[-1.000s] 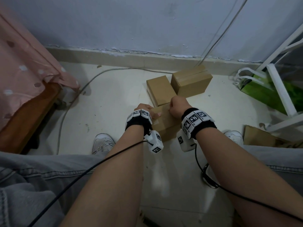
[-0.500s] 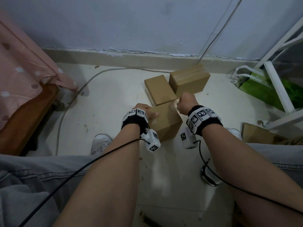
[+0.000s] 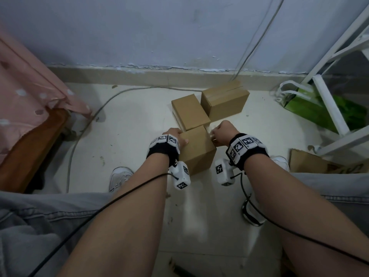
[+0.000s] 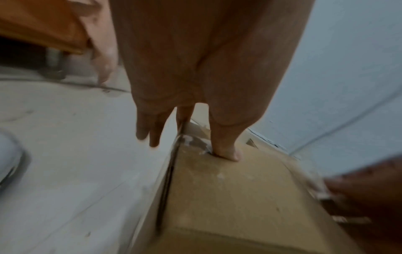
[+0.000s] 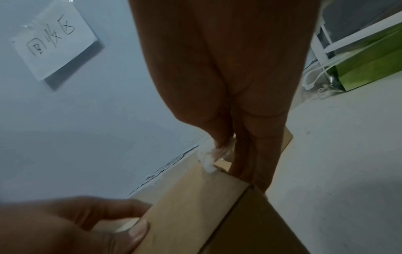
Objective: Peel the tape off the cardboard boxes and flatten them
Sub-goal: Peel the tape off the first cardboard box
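While the left hand steadies the near box on the floor, thumb pressed flat on its top and fingers relaxed down its side, the right hand is clamped on a crumpled strip of clear tape at the box's far corner, pinching it between thumb and fingers. By my reading the job is young: this box's tape is lifted at one end only, and the carton is not yet flattened. Two more boxes sit just behind it, touching one another, both upright; the far one shows a taped seam on top. A flattened piece of cardboard by the right knee may be one already done. A grey cable trails across the floor, a green bag and white rack crowd the right, and a pink cloth hangs at left. The two boxes behind leave little room to pull the tape away.
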